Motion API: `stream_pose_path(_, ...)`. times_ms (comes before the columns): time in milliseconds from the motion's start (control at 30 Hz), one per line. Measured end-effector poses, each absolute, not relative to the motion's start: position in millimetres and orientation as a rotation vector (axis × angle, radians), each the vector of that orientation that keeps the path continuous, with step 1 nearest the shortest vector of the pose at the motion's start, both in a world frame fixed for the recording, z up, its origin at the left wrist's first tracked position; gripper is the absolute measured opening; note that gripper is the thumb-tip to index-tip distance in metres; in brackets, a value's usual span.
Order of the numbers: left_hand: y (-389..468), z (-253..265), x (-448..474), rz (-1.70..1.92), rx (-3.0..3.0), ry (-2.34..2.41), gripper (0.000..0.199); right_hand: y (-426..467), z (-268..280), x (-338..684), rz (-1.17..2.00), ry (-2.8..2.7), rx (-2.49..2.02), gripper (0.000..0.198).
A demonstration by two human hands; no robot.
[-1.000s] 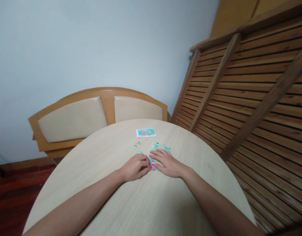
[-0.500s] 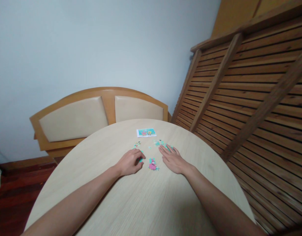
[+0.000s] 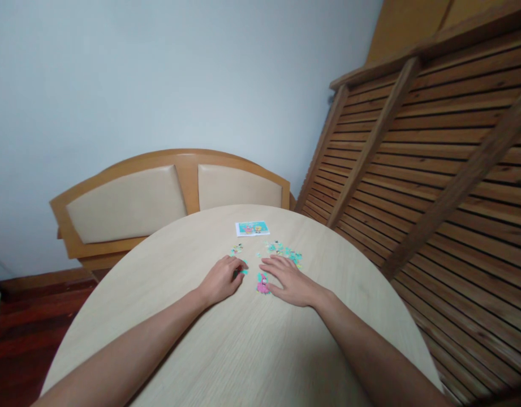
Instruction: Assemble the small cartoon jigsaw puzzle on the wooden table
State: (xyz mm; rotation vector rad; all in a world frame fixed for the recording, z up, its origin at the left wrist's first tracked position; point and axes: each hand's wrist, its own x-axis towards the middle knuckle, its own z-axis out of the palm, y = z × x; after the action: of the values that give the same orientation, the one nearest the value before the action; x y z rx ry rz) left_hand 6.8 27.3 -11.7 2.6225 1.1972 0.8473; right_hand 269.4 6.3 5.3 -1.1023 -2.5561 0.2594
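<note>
On the table, a partly joined pink and teal jigsaw section (image 3: pixel 262 284) lies between my two hands. My left hand (image 3: pixel 223 279) rests to its left, fingers loosely curled and a gap between thumb and index finger. Teal puzzle pieces (image 3: pixel 245 272) show beside and under those fingers; how many are covered is hidden. To the right of the section, my right hand (image 3: pixel 291 281) is palm down with fingers spread, its thumb at the section's right edge. Beyond its fingers is a scatter of loose teal pieces (image 3: pixel 289 253).
A printed picture card (image 3: pixel 253 228) with cartoon figures lies near the far side of the round table (image 3: pixel 179 350). A small cluster of mixed pieces (image 3: pixel 237 249) lies left of centre. Behind stand a padded headboard (image 3: pixel 128 203) and, at right, a slatted wooden panel (image 3: pixel 413 147).
My right hand has come back from the loose pieces toward the pink section, uncovering the scatter. My left hand has shifted slightly, its thumb and index finger closer together.
</note>
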Motion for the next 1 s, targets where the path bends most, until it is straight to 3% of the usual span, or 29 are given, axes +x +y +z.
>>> stream_pose_path(367,22.1,-7.9,8.7,0.885,2.604,1.123,0.016,2.3,10.3,266.7,0.264,-2.563,-1.083,0.054)
stream_pose_path(700,16.4,-8.8,23.6,1.083,2.121,1.085,0.017,2.4,10.1,266.9,0.282,-2.567,-1.076,0.054)
stream_pose_path(1000,18.1,-15.0,30.8,1.035,2.062,1.072,0.013,3.9,6.4,268.6,0.258,-2.571,-1.060,0.053)
